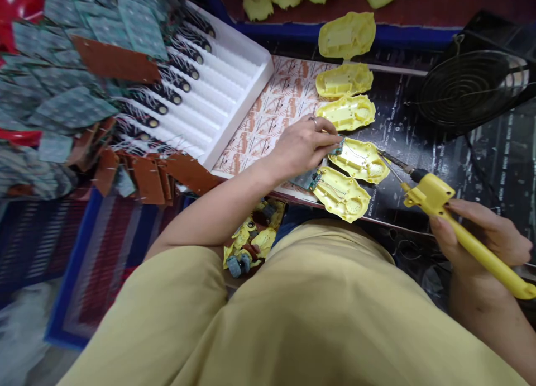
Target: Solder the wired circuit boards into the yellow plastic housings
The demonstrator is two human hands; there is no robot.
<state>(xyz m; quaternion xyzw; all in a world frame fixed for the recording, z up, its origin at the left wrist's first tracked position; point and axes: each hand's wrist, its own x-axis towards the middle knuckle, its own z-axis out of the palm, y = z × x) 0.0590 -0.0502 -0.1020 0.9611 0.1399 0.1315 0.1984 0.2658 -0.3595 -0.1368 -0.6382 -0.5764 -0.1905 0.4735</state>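
My right hand (481, 235) is wrapped round the handle of a yellow soldering iron (431, 195). The iron's dark tip, with a thin metal feed tube below it, reaches the right end of a yellow plastic shell half (360, 160). My left hand (304, 143) has its fingers closed at that shell's left end, on a small green circuit board (338, 146). Thin wires run from the board into the shell. Nearer my body lies another yellow shell half (341, 193), with a green board (307, 179) at its left end, partly under my left hand.
More yellow shell halves (345, 98) line up towards the back. A white foam tray (234, 62) holds several black round parts with wires. Green circuit boards (84, 28) are piled at left. A black fan (469, 84) stands at right. A blue-edged bin (293, 25) is behind.
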